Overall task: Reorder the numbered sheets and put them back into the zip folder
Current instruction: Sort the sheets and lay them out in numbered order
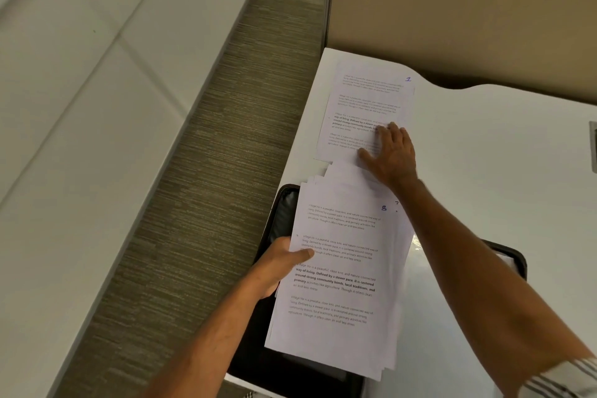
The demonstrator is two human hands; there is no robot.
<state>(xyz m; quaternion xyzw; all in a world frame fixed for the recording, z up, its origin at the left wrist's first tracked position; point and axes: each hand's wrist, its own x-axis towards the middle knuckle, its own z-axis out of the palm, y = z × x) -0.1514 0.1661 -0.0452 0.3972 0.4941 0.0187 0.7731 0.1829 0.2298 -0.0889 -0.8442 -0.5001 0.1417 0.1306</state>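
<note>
- A fanned stack of white printed sheets (336,281) is gripped at its left edge by the left hand (281,263); the thumb is laid across the top page and the other fingers are hidden beneath the paper.
- A handwritten blue "8" is seen in the upper right corner of the top page, and part of another blue mark is shown on a page edge just to its right.
- A single white printed sheet marked with a blue "1" (365,110) is laid flat on the white worktop (500,152), beyond the stack and near the worktop's far left corner.
- The lower right part of that sheet is pressed by the right hand (389,152), with fingers straight and spread flat and nothing grasped.
- The near edge of the "1" sheet is overlapped by the far ends of the fanned pages.
- A black zip folder (281,220) is lying open on the worktop under the held stack; its dark edge is seen to the left of the pages and its rounded corner to the right of the right forearm.
- A glossy clear inner sleeve (423,271) of the folder is visible beside the stack.
- A striped sleeve cuff (562,378) is seen at the lower right.
- A grey-brown carpet strip (206,171) and pale floor tiles (80,107) are seen left of the worktop, and a beige partition panel (452,10) stands behind it.
</note>
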